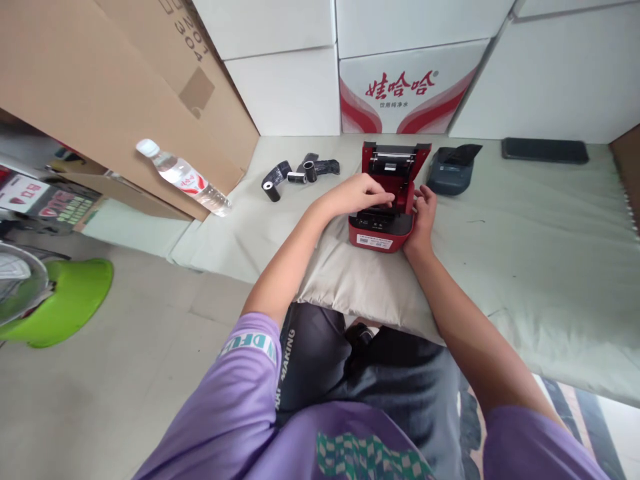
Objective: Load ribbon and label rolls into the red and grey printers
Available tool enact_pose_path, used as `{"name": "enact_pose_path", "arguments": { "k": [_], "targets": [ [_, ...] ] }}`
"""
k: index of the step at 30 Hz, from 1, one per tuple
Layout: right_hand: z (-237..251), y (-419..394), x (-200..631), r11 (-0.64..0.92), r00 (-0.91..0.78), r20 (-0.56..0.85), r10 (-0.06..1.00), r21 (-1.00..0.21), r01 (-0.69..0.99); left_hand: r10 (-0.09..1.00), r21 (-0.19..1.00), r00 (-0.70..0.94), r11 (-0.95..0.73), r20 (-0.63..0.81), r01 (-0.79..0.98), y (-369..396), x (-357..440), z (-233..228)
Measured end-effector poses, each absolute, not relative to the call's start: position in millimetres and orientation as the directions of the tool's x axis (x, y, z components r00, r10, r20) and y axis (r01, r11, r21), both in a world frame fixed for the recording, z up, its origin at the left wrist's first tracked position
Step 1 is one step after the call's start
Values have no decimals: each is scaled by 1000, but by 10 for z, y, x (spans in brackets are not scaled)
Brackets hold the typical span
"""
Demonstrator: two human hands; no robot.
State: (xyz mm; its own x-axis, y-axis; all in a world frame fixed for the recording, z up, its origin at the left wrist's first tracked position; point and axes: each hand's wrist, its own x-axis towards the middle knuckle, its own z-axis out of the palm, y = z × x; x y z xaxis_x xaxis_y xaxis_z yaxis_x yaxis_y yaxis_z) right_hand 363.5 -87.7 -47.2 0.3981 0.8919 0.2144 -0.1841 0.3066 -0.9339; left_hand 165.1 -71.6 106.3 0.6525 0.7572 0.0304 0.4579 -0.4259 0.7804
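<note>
A small red and black printer (377, 230) stands on the pale cushioned surface with its lid (400, 157) raised. My left hand (363, 195) reaches over its opening from the left, fingers bent and pressed together inside the compartment. What those fingertips hold, if anything, is hidden. Against the printer's right side lies my right hand (423, 217), its fingers curled round the casing. Just right of the printer sits a dark grey device (450, 173) with a black strip sticking out. To the left lie several small black rolls (271, 191) with loose ends.
A water bottle (187, 177) leans by a large cardboard box (150, 80) at left. White cartons (287, 87) form a wall behind. A black phone-like slab (545, 151) lies at the back right. A green chair or stool (75, 293) is on the floor at left.
</note>
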Motion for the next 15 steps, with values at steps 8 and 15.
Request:
{"name": "enact_pose_path", "arguments": {
  "k": [8, 15],
  "targets": [
    [-350, -941, 3581, 287, 422, 196, 885, -944, -163, 681, 517, 728, -598, -75, 613, -319, 1889, 1038],
    [-270, -997, 3532, 303, 415, 217, 884, -941, -153, 736, 617, 676, -548, 34, 565, -268, 1889, 848]
  ]
}}
